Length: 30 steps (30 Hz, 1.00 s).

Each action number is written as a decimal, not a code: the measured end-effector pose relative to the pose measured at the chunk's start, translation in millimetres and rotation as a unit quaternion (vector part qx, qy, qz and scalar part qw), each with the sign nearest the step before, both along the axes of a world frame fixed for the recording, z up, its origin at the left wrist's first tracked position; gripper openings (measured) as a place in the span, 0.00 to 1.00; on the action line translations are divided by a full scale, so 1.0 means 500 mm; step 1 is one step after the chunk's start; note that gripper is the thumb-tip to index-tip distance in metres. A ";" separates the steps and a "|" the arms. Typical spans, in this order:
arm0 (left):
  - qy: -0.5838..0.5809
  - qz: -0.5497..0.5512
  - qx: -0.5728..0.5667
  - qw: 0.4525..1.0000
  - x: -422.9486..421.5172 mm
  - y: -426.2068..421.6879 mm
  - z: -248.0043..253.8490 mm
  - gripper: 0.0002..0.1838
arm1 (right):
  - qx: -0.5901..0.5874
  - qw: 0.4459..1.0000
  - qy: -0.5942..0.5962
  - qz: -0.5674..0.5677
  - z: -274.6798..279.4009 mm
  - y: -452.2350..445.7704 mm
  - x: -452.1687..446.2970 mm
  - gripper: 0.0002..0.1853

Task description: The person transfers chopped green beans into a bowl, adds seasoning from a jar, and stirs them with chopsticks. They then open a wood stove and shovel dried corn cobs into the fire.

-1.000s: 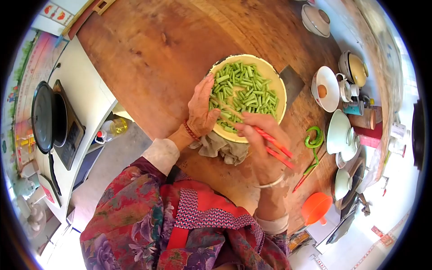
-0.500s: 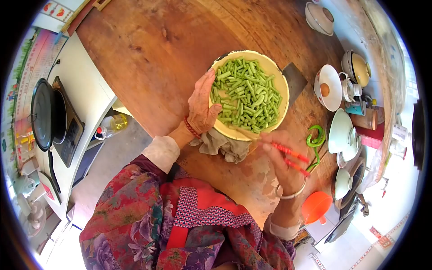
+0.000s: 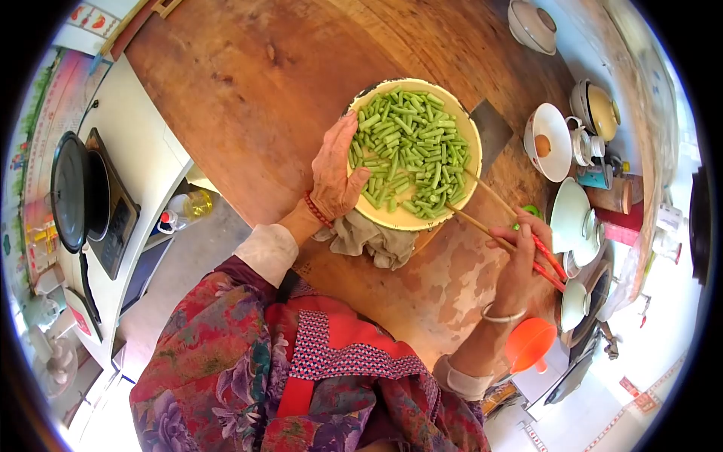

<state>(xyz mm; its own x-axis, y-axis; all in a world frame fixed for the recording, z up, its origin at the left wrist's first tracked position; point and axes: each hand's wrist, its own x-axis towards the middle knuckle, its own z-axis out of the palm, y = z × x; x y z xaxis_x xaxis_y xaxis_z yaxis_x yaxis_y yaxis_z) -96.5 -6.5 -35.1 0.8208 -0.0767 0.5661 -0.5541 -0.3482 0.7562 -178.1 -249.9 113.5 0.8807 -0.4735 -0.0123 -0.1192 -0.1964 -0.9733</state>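
Left hand point(image 3: 336, 173) rests, fingers extended, along the left rim of a yellow enamel basin point(image 3: 465, 126) holding cut green beans point(image 3: 410, 139). Right hand point(image 3: 525, 252) grips red-ended chopsticks point(image 3: 473, 221), tips parted at the basin's right side. Grey cloth point(image 3: 376, 242) lies bunched at the basin's near edge on wooden table point(image 3: 226, 75).

Right hand point(image 3: 521, 245) moved toward right edge of tabletop point(image 3: 248, 90) | chopsticks point(image 3: 474, 221) withdrew to basin's point(image 3: 475, 139) right rim | green pepper point(image 3: 529, 212) became mostly hidden
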 end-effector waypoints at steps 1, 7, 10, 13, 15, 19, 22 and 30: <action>-0.001 0.000 0.000 1.000 0.000 0.000 0.000 0.35 | -0.001 1.000 0.005 -0.013 -0.010 0.012 0.003 0.12; 0.001 0.000 0.016 1.000 0.000 -0.002 0.007 0.34 | 0.145 0.986 -0.062 -0.052 -0.062 0.076 0.047 0.11; 0.004 -0.006 -0.005 1.000 -0.002 0.000 0.002 0.34 | 0.125 0.986 -0.109 -0.007 -0.021 0.121 0.079 0.09; 0.003 0.000 0.003 1.000 -0.001 -0.003 0.007 0.34 | 0.104 0.990 -0.067 0.069 -0.003 0.181 0.118 0.08; 0.003 0.004 0.017 1.000 -0.001 0.000 0.009 0.33 | 0.090 0.988 -0.098 0.079 -0.051 0.188 0.137 0.08; 0.002 0.016 0.005 1.000 -0.004 -0.001 0.005 0.34 | 0.031 0.992 -0.087 0.084 -0.049 0.153 0.122 0.07; 0.001 0.016 0.015 1.000 -0.003 0.000 0.003 0.34 | -0.003 0.993 -0.073 0.094 0.010 0.111 0.119 0.07; 0.001 0.016 0.020 1.000 -0.001 0.000 0.006 0.34 | -0.167 0.961 -0.115 0.187 -0.043 0.070 0.198 0.06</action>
<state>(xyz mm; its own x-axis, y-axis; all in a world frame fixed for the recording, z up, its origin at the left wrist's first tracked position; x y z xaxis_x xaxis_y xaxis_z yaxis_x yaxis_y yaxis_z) -97.1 -6.3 -32.3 0.8243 -0.0736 0.5613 -0.5407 -0.3961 0.7421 -78.9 -214.7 91.8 0.9511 -0.0678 0.3014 0.2316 -0.4895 -0.8407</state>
